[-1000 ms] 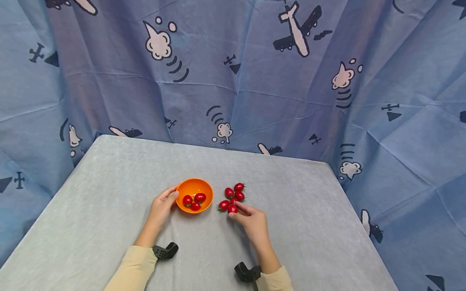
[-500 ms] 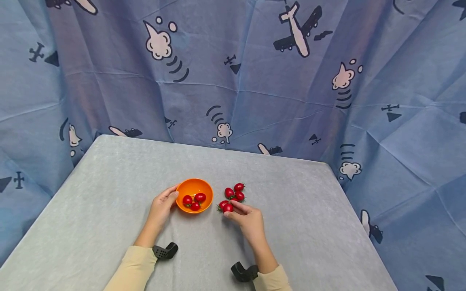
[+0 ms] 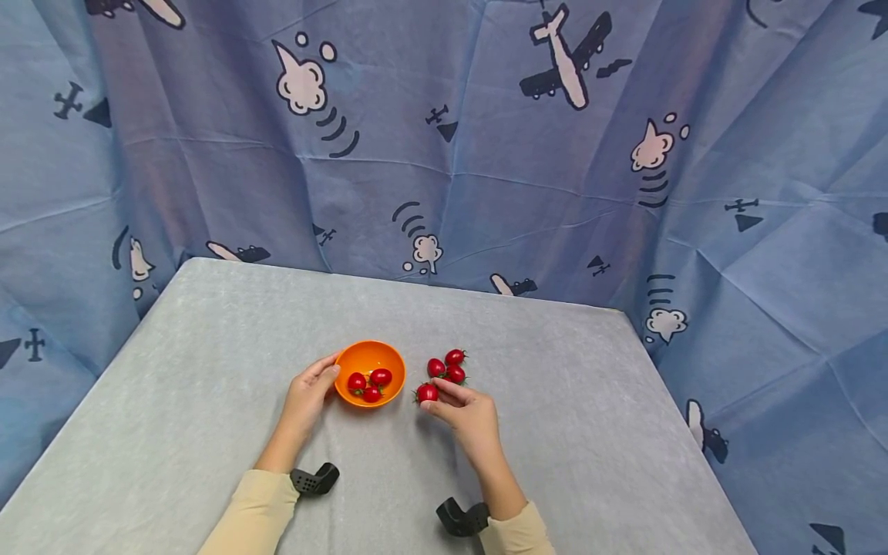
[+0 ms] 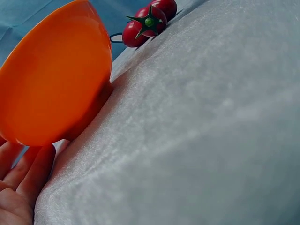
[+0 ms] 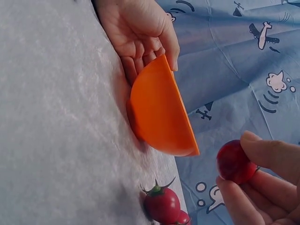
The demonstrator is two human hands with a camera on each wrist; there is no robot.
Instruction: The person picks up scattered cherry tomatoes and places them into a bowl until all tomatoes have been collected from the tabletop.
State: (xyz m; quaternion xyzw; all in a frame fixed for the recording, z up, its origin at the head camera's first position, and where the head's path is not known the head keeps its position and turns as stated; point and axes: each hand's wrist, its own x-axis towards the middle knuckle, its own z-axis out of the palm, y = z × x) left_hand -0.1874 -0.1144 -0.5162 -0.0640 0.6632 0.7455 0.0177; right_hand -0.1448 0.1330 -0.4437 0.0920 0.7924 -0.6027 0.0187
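In the head view my left hand [image 3: 305,397] grips the left side of an orange bowl [image 3: 371,356], thumb at its rim and fingers against its outer wall. Three red cherry tomatoes lie inside the bowl. To its right, my right hand [image 3: 475,420] pinches a cherry tomato [image 5: 236,161] between thumb and fingertips. The right wrist view shows that tomato held clear of the cloth, near the bowl's rim. Below it a loose tomato [image 5: 161,206] with a green stem rests on the table; in the head view the held one largely covers it.
Several more cherry tomatoes [image 3: 435,368] sit clustered right of the bowl, just beyond my right fingertips. A pale grey cloth covers the table [image 3: 590,432]. Behind it hangs a blue curtain [image 3: 388,116] with airplane prints. Each wrist wears a black device [image 3: 315,479].
My right hand has lifted the pinched tomato away from the cluster and shifted left toward the bowl. The left hand and bowl have stayed in place.
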